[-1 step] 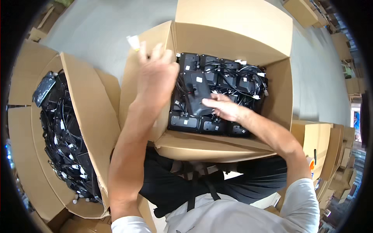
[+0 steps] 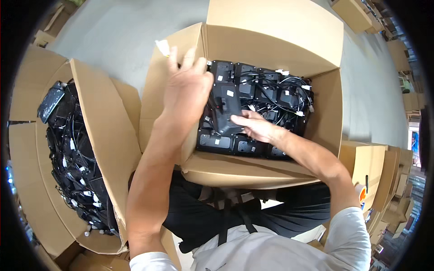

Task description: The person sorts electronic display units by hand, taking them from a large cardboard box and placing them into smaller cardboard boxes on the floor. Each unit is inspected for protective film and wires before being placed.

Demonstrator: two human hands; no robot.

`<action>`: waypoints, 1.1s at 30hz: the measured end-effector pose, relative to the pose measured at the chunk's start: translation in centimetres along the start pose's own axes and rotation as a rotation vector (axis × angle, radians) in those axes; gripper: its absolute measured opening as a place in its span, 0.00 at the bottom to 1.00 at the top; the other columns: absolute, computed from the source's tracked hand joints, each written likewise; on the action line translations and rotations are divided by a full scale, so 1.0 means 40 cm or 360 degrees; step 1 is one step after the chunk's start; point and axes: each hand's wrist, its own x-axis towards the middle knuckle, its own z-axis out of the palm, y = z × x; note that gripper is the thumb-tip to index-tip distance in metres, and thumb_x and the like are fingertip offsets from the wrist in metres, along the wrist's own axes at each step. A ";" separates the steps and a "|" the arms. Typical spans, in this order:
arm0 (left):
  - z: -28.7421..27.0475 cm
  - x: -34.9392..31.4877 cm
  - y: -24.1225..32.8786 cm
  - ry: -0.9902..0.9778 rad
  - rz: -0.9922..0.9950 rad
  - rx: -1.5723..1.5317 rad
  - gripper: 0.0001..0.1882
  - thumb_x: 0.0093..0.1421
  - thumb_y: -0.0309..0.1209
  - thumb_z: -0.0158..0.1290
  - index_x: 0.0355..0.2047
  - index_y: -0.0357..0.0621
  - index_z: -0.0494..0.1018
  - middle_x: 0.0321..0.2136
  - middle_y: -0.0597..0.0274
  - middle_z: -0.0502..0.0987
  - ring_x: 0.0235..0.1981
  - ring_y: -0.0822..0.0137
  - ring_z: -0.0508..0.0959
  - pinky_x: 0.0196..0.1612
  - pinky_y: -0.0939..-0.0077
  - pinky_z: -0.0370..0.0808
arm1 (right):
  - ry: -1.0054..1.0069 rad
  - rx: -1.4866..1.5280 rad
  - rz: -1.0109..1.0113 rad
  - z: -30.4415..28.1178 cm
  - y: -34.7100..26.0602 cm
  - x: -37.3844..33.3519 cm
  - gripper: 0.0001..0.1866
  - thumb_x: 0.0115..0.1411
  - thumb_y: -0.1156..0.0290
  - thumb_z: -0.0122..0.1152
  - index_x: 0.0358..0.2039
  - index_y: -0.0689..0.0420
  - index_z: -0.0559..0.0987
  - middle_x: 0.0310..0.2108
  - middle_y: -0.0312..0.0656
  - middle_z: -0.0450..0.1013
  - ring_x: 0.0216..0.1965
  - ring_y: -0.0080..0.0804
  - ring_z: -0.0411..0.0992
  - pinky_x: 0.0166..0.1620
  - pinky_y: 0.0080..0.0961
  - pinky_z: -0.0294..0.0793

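Observation:
In my right hand (image 2: pixel 260 127) is a flat black rectangular device (image 2: pixel 228 106) with a small white label. Its lower right edge is pinched between thumb and fingers, and it lies tilted over other devices in the open carton (image 2: pixel 275 50). My left hand (image 2: pixel 187 88) is raised above the carton's left wall, fingers curled around a cable. A white connector (image 2: pixel 162 47) sticks up past those fingertips; most of the cable is hidden by the hand. Below lie rows of similar black devices (image 2: pixel 214 141), with coiled black cables (image 2: pixel 289 86) and white plugs among them.
To the left stands a second open carton (image 2: pixel 106 106), heaped with tangled black cables (image 2: pixel 72 158), white connectors and a dark flat device (image 2: pixel 50 104). More cartons (image 2: pixel 359 160) stand at the right, with an orange tape roll (image 2: pixel 362 193) beside them. Grey floor lies beyond.
Both hands and the held device have shifted only slightly in the picture. The white connector above my left hand sits a little farther right.

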 end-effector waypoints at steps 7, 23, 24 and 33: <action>-0.008 -0.021 -0.028 0.0119 -0.0202 -0.0247 0.08 0.55 0.24 0.56 0.36 0.40 0.76 0.48 0.52 0.75 0.61 0.51 0.68 0.68 0.36 0.50 | 0.0140 -0.0233 0.0050 0.101 0.142 0.177 0.51 0.52 0.43 0.73 0.64 0.64 0.60 0.58 0.48 0.69 0.63 0.39 0.62 0.65 0.38 0.58; -0.054 0.054 0.096 -0.0187 -0.0051 0.0057 0.16 0.55 0.40 0.60 0.41 0.46 0.79 0.45 0.54 0.75 0.57 0.56 0.70 0.63 0.37 0.55 | 0.0365 -0.0684 -0.0888 -0.115 0.339 0.372 0.36 0.63 0.54 0.65 0.61 0.67 0.67 0.57 0.48 0.72 0.55 0.39 0.70 0.61 0.35 0.67; -0.044 -0.009 0.068 -0.0220 -0.0139 0.0053 0.16 0.53 0.40 0.61 0.39 0.45 0.79 0.44 0.54 0.76 0.57 0.56 0.70 0.63 0.37 0.55 | 0.0269 -0.0432 -0.0384 0.028 0.340 0.372 0.32 0.62 0.56 0.66 0.59 0.62 0.69 0.56 0.45 0.72 0.56 0.36 0.69 0.62 0.35 0.67; -0.362 -0.227 -0.047 -0.0157 -0.0330 -0.0544 0.17 0.59 0.40 0.58 0.40 0.37 0.77 0.40 0.48 0.79 0.44 0.47 0.79 0.50 0.57 0.74 | 0.0208 -0.2079 -0.0204 -0.015 0.030 0.048 0.27 0.63 0.57 0.63 0.50 0.70 0.76 0.40 0.52 0.80 0.41 0.38 0.79 0.46 0.34 0.77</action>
